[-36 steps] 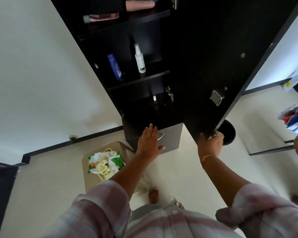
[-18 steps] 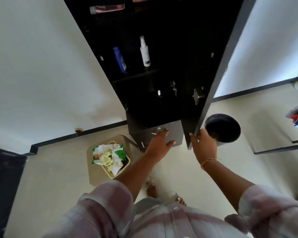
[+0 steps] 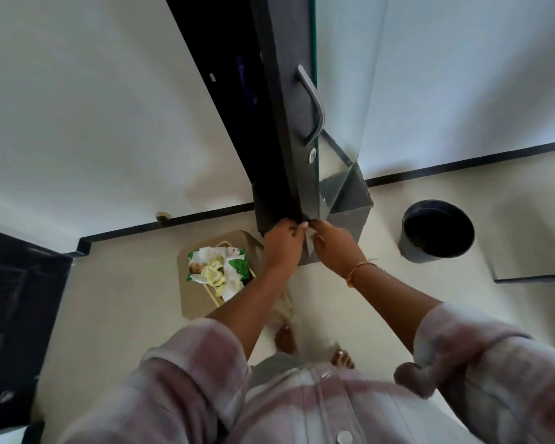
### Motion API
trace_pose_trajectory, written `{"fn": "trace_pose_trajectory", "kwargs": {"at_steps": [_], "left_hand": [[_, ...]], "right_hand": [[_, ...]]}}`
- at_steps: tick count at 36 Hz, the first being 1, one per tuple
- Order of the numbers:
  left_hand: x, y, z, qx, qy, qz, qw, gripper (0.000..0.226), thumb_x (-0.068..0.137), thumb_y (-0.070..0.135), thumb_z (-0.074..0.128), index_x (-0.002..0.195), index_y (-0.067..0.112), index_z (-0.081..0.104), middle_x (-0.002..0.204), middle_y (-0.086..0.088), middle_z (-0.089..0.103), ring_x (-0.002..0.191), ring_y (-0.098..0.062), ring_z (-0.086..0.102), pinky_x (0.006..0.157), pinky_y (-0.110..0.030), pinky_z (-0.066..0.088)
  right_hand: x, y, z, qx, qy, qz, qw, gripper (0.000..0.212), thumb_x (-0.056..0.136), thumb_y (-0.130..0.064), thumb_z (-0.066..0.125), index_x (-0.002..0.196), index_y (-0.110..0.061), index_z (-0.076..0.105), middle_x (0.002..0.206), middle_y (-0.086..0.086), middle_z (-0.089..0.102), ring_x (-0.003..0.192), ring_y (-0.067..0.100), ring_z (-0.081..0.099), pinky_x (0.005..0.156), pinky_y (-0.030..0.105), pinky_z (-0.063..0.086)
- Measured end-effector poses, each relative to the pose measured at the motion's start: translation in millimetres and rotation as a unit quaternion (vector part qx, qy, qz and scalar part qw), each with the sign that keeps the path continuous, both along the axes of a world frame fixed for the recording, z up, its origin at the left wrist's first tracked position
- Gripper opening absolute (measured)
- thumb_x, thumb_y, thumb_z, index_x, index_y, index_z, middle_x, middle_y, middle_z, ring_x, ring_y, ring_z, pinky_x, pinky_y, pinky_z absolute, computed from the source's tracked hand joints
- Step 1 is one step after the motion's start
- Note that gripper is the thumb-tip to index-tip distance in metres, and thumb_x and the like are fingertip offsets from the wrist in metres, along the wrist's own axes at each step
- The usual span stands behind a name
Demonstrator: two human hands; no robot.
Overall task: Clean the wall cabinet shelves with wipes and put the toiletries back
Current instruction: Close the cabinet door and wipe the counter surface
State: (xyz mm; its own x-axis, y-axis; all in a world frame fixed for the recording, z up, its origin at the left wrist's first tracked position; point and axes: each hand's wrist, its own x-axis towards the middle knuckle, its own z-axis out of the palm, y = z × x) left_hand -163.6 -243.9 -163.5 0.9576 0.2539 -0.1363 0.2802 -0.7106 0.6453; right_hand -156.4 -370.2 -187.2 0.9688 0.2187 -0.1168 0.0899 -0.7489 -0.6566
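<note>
The dark wall cabinet [image 3: 225, 91] hangs on the white wall. Its mirrored door [image 3: 334, 91], with a grey bar handle [image 3: 313, 104], stands almost shut against the frame. Through the narrow gap only a blue bottle [image 3: 245, 81] shows; the other toiletries are hidden. My left hand [image 3: 282, 245] curls around the door's bottom corner from the left. My right hand [image 3: 332, 248], with a thin bracelet at the wrist, grips the same lower edge from the right, fingertips touching the left hand's. A green-and-white pack of wipes [image 3: 218, 267] lies below in a basket.
The basket sits on a tan stool [image 3: 193, 299] on the floor, left of my bare feet. A black round bin [image 3: 436, 232] stands on the floor to the right. A dark piece of furniture [image 3: 16, 315] fills the left edge.
The door has swung from wide open to nearly shut, hiding the shelves and most bottles. My right hand rode with its bottom edge and my left hand moved over to meet it.
</note>
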Motion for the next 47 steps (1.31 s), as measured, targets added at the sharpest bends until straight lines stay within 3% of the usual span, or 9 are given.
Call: {"fn": "trace_pose_trajectory", "kwargs": {"at_steps": [6, 11, 16, 21, 26, 29, 34, 40, 47], "left_hand": [[31.5, 36.6, -9.7, 0.009, 0.012, 0.087, 0.996, 0.039, 0.098, 0.046, 0.046, 0.096, 0.014, 0.068, 0.091, -0.003, 0.069, 0.082, -0.019, 0.063, 0.068, -0.027, 0.042], [69.8, 70.1, -12.7, -0.02, 0.001, 0.133, 0.991, 0.032, 0.099, 0.035, 0.048, 0.106, 0.014, 0.071, 0.103, -0.006, 0.071, 0.095, -0.024, 0.065, 0.076, -0.028, 0.043], [93.5, 101.7, -16.1, -0.009, -0.002, 0.091, 0.996, 0.025, 0.097, 0.018, 0.051, 0.115, 0.019, 0.068, 0.115, 0.0, 0.068, 0.104, -0.017, 0.062, 0.079, -0.02, 0.04], [113.2, 130.4, -22.7, -0.019, -0.028, 0.013, 0.999, 0.037, 0.095, 0.005, 0.048, 0.127, 0.018, 0.06, 0.124, 0.001, 0.065, 0.112, -0.015, 0.061, 0.091, -0.018, 0.041], [130.4, 153.7, -26.7, -0.01, -0.051, -0.046, 0.998, 0.039, 0.094, 0.006, 0.052, 0.131, 0.016, 0.057, 0.127, -0.001, 0.064, 0.115, -0.017, 0.06, 0.098, -0.02, 0.041], [135.9, 167.3, -26.7, -0.014, -0.06, -0.054, 0.997, 0.039, 0.094, 0.002, 0.052, 0.132, 0.012, 0.057, 0.129, -0.006, 0.062, 0.117, -0.02, 0.059, 0.101, -0.024, 0.041], [138.0, 188.1, -35.5, -0.025, -0.05, -0.059, 0.997, 0.04, 0.096, 0.004, 0.05, 0.135, 0.012, 0.054, 0.136, -0.007, 0.058, 0.121, -0.02, 0.057, 0.107, -0.03, 0.043], [139.2, 201.3, -42.9, -0.006, -0.038, -0.081, 0.996, 0.043, 0.095, 0.009, 0.055, 0.138, 0.012, 0.051, 0.138, -0.006, 0.056, 0.125, -0.02, 0.054, 0.109, -0.028, 0.039], [140.3, 211.5, -52.2, -0.021, -0.006, -0.087, 0.996, 0.048, 0.095, 0.019, 0.057, 0.142, 0.014, 0.045, 0.142, -0.005, 0.052, 0.13, -0.019, 0.049, 0.111, -0.035, 0.038]], "right_hand": [[23.2, 43.1, 15.3, -0.001, 0.045, 0.073, 0.996, 0.063, 0.095, -0.012, 0.049, 0.151, -0.023, 0.022, 0.108, 0.016, 0.065, 0.091, 0.026, 0.063, 0.081, 0.032, 0.05], [54.5, 78.5, 32.0, -0.013, 0.054, 0.116, 0.992, 0.076, 0.094, -0.005, 0.049, 0.154, -0.021, 0.005, 0.105, 0.016, 0.066, 0.082, 0.02, 0.059, 0.075, 0.027, 0.045], [91.4, 105.0, 31.8, -0.045, 0.084, 0.117, 0.989, 0.084, 0.089, 0.002, 0.048, 0.154, -0.018, -0.001, 0.104, 0.018, 0.066, 0.081, 0.021, 0.06, 0.075, 0.03, 0.048], [117.7, 127.3, 35.4, -0.037, 0.118, 0.12, 0.985, 0.078, 0.093, 0.0, 0.043, 0.154, -0.013, -0.004, 0.117, 0.022, 0.062, 0.1, 0.031, 0.063, 0.085, 0.034, 0.047], [138.3, 153.0, 30.0, 0.02, 0.161, 0.1, 0.982, 0.079, 0.095, 0.0, 0.04, 0.152, -0.013, -0.013, 0.115, 0.022, 0.062, 0.086, 0.021, 0.058, 0.081, 0.029, 0.047], [151.0, 167.2, 20.7, 0.039, 0.18, 0.078, 0.98, 0.081, 0.095, -0.003, 0.043, 0.152, -0.016, -0.013, 0.107, 0.027, 0.063, 0.092, 0.036, 0.065, 0.087, 0.046, 0.054], [166.4, 183.4, 20.7, 0.075, 0.209, 0.033, 0.974, 0.085, 0.096, -0.006, 0.047, 0.152, -0.022, -0.015, 0.086, 0.021, 0.06, 0.066, 0.022, 0.056, 0.065, 0.035, 0.055], [180.4, 194.8, 23.7, 0.089, 0.215, 0.005, 0.973, 0.084, 0.098, -0.01, 0.049, 0.152, -0.025, -0.013, 0.107, 0.021, 0.063, 0.057, 0.011, 0.049, 0.059, 0.025, 0.049], [196.9, 205.5, 29.1, 0.114, 0.208, -0.024, 0.971, 0.084, 0.097, -0.007, 0.051, 0.153, -0.025, -0.01, 0.138, 0.017, 0.049, 0.078, 0.012, 0.059, 0.063, 0.02, 0.046]]}}
